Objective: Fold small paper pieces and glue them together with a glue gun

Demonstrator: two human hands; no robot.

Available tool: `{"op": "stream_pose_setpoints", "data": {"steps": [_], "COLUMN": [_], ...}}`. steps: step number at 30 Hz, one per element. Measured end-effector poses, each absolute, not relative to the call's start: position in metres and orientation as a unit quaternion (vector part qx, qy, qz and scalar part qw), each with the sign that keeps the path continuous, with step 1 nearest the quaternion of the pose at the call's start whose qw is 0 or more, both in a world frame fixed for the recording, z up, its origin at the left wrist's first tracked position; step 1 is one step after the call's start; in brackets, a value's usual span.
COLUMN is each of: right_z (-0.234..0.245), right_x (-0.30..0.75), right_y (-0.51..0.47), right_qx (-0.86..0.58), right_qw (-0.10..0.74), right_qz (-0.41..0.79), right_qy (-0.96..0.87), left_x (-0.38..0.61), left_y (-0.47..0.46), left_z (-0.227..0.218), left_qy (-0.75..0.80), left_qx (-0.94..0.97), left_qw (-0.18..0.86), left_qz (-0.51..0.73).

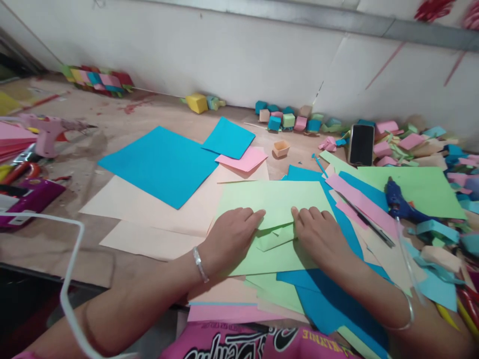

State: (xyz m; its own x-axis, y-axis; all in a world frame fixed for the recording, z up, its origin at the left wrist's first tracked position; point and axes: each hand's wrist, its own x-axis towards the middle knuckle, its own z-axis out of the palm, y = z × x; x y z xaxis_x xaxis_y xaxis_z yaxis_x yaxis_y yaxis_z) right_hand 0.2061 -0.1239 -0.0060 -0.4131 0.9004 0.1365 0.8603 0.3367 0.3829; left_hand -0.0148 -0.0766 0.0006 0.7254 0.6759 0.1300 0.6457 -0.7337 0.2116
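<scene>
The left hand (231, 237) at nine o'clock and right hand (319, 235) at three clamp their fingers on the green paper (279, 199) — probably to keep its fold steady.

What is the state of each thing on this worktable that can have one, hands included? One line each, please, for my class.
Left hand: on the green paper, grip unclear
Right hand: same
Green paper: edge raised between the hands
Large blue paper: unfolded
Tan paper box: open-topped
Phone: screen dark
Blue glue gun: not held
Pink glue gun: not held
</scene>
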Motion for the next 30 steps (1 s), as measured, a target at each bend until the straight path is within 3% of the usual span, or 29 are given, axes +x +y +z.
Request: {"op": "stream_pose_setpoints", "data": {"steps": [7,9,13,15,17,19,25,27,30], "right_z": [-0.004,0.0,0.007,0.008,0.007,0.007,0.009,0.007,-0.001], "right_x": [0.216,0.214,0.203,0.196,0.193,0.194,0.208,0.21,0.21], "right_y": [-0.115,-0.113,-0.113,-0.114,-0.113,-0.112,-0.109,-0.109,-0.109], "right_qx": [0.645,0.666,0.608,0.583,0.586,0.595,0.574,0.553,0.545], "right_qw": [-0.008,-0.086,-0.269,-0.33,-0.35,-0.335,-0.265,-0.227,-0.198], "right_qz": [0.146,0.027,-0.367,-0.459,-0.447,-0.399,-0.315,-0.254,-0.131], "right_qy": [0.751,0.74,0.651,0.584,0.578,0.613,0.708,0.76,0.804], "left_x": [-0.026,-0.028,-0.025,-0.021,-0.019,-0.019,-0.024,-0.023,-0.022], "left_y": [-0.073,-0.072,-0.077,-0.083,-0.089,-0.093,-0.087,-0.083,-0.08], "left_z": [0.005,0.01,0.018,0.018,0.018,0.019,0.017,0.012,0.003], "left_qy": [0.419,0.448,0.48,0.454,0.412,0.388,0.275,0.233,0.216], "left_qx": [0.862,0.825,0.761,0.75,0.753,0.772,0.883,0.923,0.951], "left_qw": [0.137,0.161,0.261,0.349,0.426,0.425,0.113,0.075,0.102], "left_qz": [0.248,0.304,0.35,0.331,0.286,0.27,0.364,0.297,0.197]}}
